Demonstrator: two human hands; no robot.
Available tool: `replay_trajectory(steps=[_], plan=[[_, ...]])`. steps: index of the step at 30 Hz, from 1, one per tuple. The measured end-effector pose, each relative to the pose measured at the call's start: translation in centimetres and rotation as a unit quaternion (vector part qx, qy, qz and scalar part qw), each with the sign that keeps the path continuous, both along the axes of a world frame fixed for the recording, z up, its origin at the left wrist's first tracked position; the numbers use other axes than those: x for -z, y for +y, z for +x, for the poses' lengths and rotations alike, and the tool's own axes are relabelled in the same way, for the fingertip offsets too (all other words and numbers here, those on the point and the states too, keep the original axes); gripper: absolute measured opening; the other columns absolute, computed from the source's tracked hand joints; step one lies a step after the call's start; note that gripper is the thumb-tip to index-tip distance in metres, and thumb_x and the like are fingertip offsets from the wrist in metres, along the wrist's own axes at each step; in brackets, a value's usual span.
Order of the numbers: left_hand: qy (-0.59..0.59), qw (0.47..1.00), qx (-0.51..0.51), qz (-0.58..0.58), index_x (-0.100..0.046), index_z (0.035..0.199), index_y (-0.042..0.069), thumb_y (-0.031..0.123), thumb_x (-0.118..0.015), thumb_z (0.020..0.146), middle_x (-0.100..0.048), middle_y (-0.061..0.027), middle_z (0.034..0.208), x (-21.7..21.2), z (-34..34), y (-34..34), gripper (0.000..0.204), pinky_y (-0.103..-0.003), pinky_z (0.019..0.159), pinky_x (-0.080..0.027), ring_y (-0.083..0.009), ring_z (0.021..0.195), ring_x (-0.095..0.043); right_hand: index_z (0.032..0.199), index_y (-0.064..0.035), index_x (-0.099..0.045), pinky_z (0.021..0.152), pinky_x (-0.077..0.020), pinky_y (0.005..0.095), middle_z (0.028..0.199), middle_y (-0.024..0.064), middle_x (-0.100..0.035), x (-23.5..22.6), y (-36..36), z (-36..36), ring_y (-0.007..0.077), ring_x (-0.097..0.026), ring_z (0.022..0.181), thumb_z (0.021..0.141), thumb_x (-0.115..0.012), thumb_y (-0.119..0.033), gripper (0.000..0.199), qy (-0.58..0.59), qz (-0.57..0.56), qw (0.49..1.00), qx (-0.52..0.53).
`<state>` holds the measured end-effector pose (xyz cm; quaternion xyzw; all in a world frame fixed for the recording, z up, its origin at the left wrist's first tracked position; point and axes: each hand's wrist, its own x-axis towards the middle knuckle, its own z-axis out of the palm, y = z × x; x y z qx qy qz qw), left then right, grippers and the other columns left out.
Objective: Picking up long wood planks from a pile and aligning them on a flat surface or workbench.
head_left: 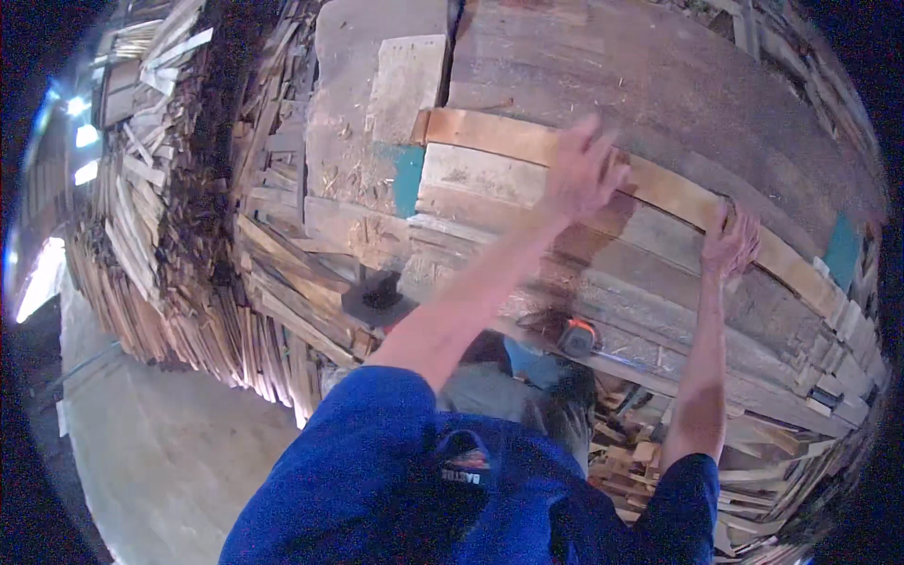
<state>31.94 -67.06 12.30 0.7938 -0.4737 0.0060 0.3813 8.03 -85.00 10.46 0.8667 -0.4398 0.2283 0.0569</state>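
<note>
A long, narrow wooden board (490, 132) lies across the worktable, its light brown face running from the upper middle to the right. Over the board's middle is my left hand (582, 179), slightly blurred, with its fingers apart. Farther right, my right hand (730, 240) has its fingers curled over the same board, closed on it. An orange and black tape measure (577, 337) rests near the table's front edge, close to my body. Paler planks (485, 174) lie side by side just on the near side of the board.
The worn wooden worktable (603, 66) carries sawdust and shavings. Flat on it at the upper left is a loose panel (407, 85). Teal patches (408, 179) show near both board ends. Tall stacks of wood strips (141, 188) stand left; scrap pieces (763, 480) lie below right.
</note>
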Motion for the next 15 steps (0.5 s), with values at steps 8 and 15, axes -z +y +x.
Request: replay_trajectory(steps=[8,15], plan=[[0.051,0.937,-0.332,0.094,-0.062,0.122,0.005,0.034,-0.067,0.086,-0.061,-0.0231,0.118,0.7,16.5,14.9,0.046,-0.05,0.1,-0.041,-0.041,0.112,-0.054,0.113,-0.0091,-0.068,0.101,-0.0417,0.0433,0.119,0.0112,-0.066,0.4,-0.3,1.5,0.0306,-0.058,0.117,0.09,-0.066,-0.033,0.033,0.02,0.015,0.999,0.023],[0.07,0.936,-0.289,0.19,-0.068,0.103,0.003,0.039,-0.073,0.082,-0.062,-0.0188,0.102,1.3,19.2,17.9,0.042,-0.043,0.086,-0.047,-0.0365,0.097,-0.059,0.114,-0.0094,-0.068,0.105,-0.0382,0.0452,0.12,0.012,-0.066,-0.8,0.6,2.5,0.0307,-0.056,0.12,0.091,-0.064,-0.036,0.035,0.025,0.028,0.998,0.041]])
